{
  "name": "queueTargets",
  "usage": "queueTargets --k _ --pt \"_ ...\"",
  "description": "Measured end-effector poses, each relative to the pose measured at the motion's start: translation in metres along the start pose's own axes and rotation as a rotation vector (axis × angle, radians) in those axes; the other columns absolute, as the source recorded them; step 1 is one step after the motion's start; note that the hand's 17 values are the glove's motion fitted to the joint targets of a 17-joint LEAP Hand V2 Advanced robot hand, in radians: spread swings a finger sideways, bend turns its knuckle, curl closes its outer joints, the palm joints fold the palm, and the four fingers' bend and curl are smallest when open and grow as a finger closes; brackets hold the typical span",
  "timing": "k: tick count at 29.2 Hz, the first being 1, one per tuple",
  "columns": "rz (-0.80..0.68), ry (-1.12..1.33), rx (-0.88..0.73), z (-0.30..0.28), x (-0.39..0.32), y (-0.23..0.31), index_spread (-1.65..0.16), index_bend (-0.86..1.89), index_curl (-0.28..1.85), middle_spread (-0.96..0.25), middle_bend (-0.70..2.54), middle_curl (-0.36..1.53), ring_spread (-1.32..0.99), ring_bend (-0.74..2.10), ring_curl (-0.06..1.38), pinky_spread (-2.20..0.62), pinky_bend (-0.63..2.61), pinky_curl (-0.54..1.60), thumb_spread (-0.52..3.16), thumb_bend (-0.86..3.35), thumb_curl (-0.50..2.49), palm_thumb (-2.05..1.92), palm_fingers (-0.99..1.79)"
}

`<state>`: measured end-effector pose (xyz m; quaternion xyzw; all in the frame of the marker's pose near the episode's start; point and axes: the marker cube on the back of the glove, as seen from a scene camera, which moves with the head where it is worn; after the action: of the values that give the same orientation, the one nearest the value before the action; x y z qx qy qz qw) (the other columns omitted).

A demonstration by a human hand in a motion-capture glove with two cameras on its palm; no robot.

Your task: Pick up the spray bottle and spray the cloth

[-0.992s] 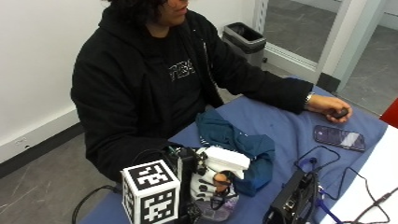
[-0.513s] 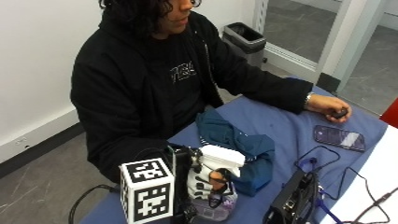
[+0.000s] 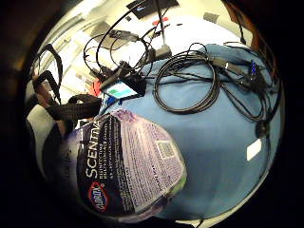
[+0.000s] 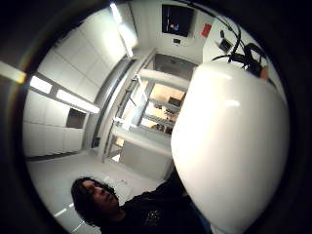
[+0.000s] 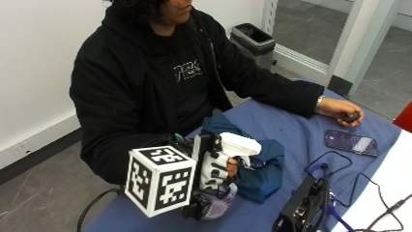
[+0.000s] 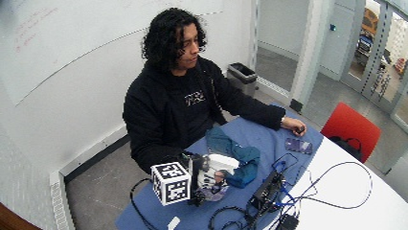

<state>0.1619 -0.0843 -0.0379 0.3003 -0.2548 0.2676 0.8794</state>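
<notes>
The spray bottle (image 5: 233,145) has a white trigger head and a purple labelled body (image 3: 128,166). My gloved right hand (image 5: 212,170) grips it round the neck at the near end of the table, fingers curled under the head. The nozzle points over the crumpled teal cloth (image 5: 264,166), which lies right beside the bottle on the blue table cover (image 5: 289,130). In the thumb side palm view the white head (image 4: 229,146) fills most of the picture. The wide outside view shows the bottle (image 6: 215,173) and cloth (image 6: 234,149) together.
A phone (image 5: 351,143) lies near the person's bare left hand (image 5: 340,110), which holds a small dark object. A black device (image 5: 301,209) and coiled cables (image 3: 190,80) sit close to the bottle. A bin (image 5: 254,37) and a red chair (image 6: 349,127) stand beyond the table.
My right hand has risen a little with the spray bottle in it, so the white head now stands higher beside the cloth. The cloth and the left hand have stayed put.
</notes>
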Motion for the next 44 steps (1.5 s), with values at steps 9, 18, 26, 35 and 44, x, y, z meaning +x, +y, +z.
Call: queueTargets --k 9,18,26,35,44 --pt "0.012 0.277 -0.389 0.015 -0.048 -0.005 -0.27 0.22 0.54 -0.19 0.53 0.54 -0.21 0.69 0.51 -0.28 0.45 0.43 0.33 -0.02 0.74 1.01 1.34" --pt "0.071 0.616 -0.775 0.042 -0.052 0.017 -0.27 0.21 0.56 -0.19 0.53 0.54 -0.21 0.7 0.51 -0.28 0.46 0.44 0.33 -0.02 0.76 1.02 1.33" --pt "0.142 0.805 -0.995 0.057 -0.051 0.037 -0.27 0.19 0.57 -0.18 0.52 0.54 -0.2 0.7 0.51 -0.27 0.47 0.44 0.34 -0.02 0.78 1.02 1.31" --pt "0.148 0.97 -1.082 0.092 -0.039 0.046 -0.27 0.18 0.58 -0.18 0.52 0.54 -0.2 0.7 0.51 -0.26 0.48 0.44 0.35 -0.02 0.79 1.03 1.29" --pt "0.184 1.035 -1.216 0.1 -0.008 0.071 -0.27 0.17 0.58 -0.18 0.51 0.54 -0.2 0.71 0.51 -0.26 0.48 0.44 0.37 -0.02 0.8 1.03 1.29"
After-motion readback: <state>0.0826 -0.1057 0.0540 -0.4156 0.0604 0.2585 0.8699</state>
